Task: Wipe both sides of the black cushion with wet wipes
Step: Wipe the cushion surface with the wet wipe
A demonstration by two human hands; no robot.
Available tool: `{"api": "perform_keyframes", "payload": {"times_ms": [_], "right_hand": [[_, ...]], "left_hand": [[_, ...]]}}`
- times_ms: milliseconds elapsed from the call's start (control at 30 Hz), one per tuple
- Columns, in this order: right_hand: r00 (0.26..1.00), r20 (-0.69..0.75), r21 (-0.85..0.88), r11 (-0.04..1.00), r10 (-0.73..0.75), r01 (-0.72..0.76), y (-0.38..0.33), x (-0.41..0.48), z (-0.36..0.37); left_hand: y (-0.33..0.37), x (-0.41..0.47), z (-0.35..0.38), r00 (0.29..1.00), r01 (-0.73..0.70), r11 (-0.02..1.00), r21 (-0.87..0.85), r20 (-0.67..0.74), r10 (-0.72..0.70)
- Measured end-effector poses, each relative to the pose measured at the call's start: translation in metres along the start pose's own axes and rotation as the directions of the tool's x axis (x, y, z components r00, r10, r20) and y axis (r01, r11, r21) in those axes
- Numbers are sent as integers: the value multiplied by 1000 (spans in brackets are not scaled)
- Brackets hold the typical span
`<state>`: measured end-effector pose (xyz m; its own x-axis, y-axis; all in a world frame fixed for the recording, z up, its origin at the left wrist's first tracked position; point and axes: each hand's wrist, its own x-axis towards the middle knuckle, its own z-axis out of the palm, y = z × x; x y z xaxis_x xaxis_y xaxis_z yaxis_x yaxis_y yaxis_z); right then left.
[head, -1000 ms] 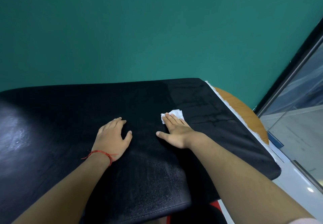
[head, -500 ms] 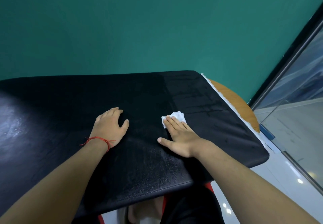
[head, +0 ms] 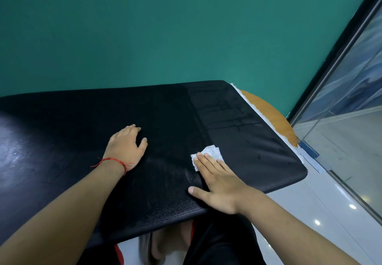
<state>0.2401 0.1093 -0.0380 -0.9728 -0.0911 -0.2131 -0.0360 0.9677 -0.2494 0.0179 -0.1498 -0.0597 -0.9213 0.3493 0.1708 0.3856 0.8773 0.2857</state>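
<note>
**Cushion surface under wipe, both hands flat on top**

The black cushion (head: 86, 140) lies flat and spans most of the lower view, its near edge toward the person and its right corner hanging past the round wooden table (head: 272, 117) beneath it. The right-hand portion of its top shows a duller sheen with faint streak marks; the left portion shows a soft glare.

A white wet wipe (head: 210, 153) lies crumpled on the cushion, right of centre and near the front edge. The right hand (head: 219, 184) presses on it with straight, extended fingers; the fingertips cover the wipe's near part, and the thumb is spread out to the left along the cushion. Nothing is gripped or pinched.

The left hand (head: 126, 146) rests palm-down on the cushion, well apart from the wipe, fingers relaxed and slightly bent, holding nothing. A red string bracelet (head: 112, 161) circles that wrist.

A white frayed edge (head: 254, 107) runs along the cushion's right side. Behind stands a teal wall (head: 165, 33); at right, a glass panel (head: 351, 103) in a dark frame over a pale floor (head: 310, 213).
</note>
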Motion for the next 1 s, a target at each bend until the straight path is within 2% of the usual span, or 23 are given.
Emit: {"api": "perform_keyframes", "payload": {"times_ms": [633, 1000], "right_hand": [[995, -77, -12, 998, -61, 61, -37, -92, 28], [994, -98, 3, 999, -54, 54, -47, -90, 31]], "left_hand": [[0, 0, 0, 1000, 9, 1000, 6, 13, -9], [1, 0, -1, 1000, 4, 1000, 2, 1, -4]]}}
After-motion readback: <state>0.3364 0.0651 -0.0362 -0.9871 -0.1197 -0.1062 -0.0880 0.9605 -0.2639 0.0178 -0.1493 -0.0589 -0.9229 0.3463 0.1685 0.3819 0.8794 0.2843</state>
